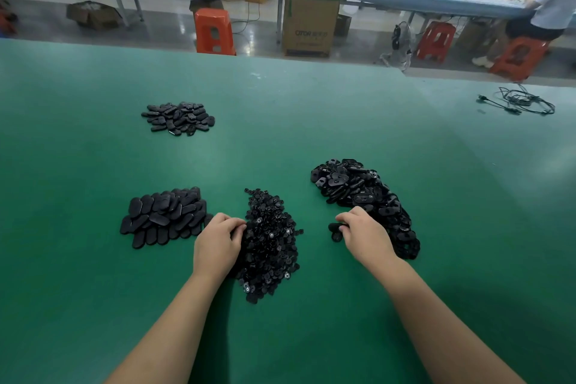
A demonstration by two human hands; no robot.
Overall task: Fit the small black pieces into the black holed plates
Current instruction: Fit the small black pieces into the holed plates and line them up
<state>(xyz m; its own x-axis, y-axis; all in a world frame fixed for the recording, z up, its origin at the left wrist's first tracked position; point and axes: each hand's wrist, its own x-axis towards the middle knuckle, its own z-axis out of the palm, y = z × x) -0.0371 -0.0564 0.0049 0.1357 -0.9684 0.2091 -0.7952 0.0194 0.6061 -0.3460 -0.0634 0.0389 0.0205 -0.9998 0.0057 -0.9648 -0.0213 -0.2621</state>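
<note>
Left hand (216, 243) curls its fingers into the middle heap of small black plastic pieces (269, 246), pinching at its edge. Right hand (363, 235) grips a black oval holed plate (336, 229) at the near end of the plate heap (364, 196).

Risk: identical black parts, so several may lift together or the heap may slide.

No containers; everything lies loose on the green surface (280, 134).

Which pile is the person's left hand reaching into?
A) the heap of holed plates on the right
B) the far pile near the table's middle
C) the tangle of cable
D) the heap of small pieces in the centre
D: the left hand has its fingertips on the edge of the central heap of small pieces, while the right hand pinches a holed plate.
</note>
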